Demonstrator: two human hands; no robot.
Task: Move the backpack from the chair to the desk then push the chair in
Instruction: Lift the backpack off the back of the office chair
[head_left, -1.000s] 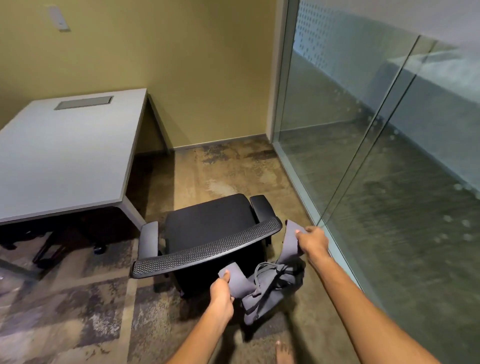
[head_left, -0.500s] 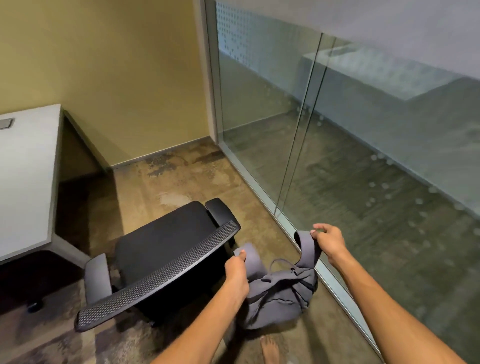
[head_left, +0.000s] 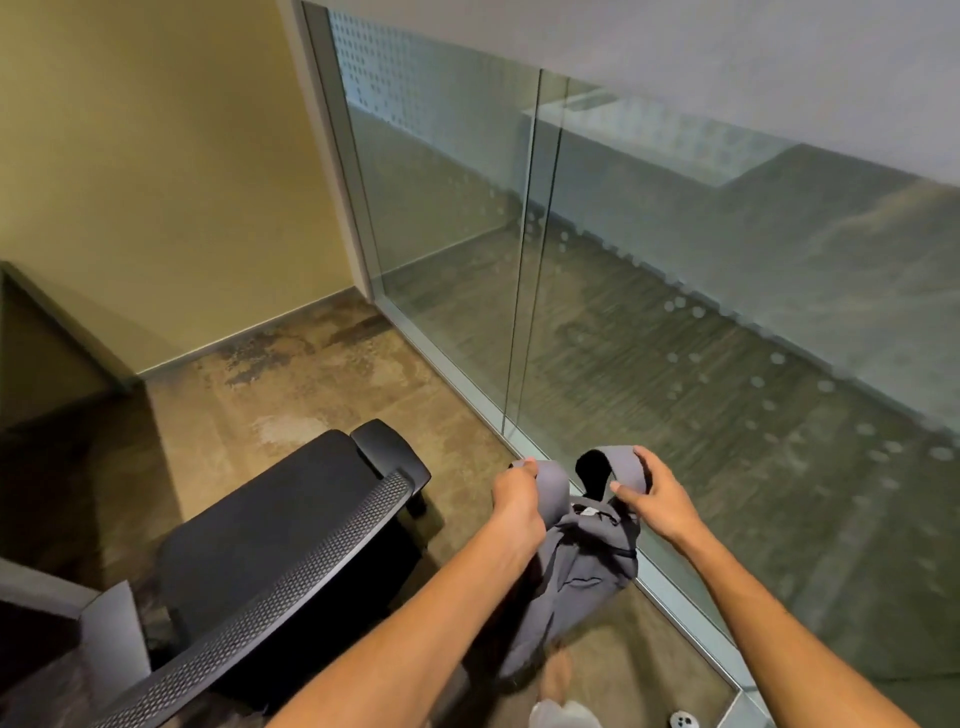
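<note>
Beside the glass wall (head_left: 675, 312) on the right, a grey backpack (head_left: 587, 566) hangs off the floor, held up by its two shoulder straps. The left hand (head_left: 514, 493) is closed around the left strap, and the right hand (head_left: 654, 493) grips the right strap with fingers curled over its top. The black chair (head_left: 270, 535) stands just left of the bag, its seat bare and its mesh backrest nearest the camera. Only a desk (head_left: 111, 631) corner shows at the near left edge.
</note>
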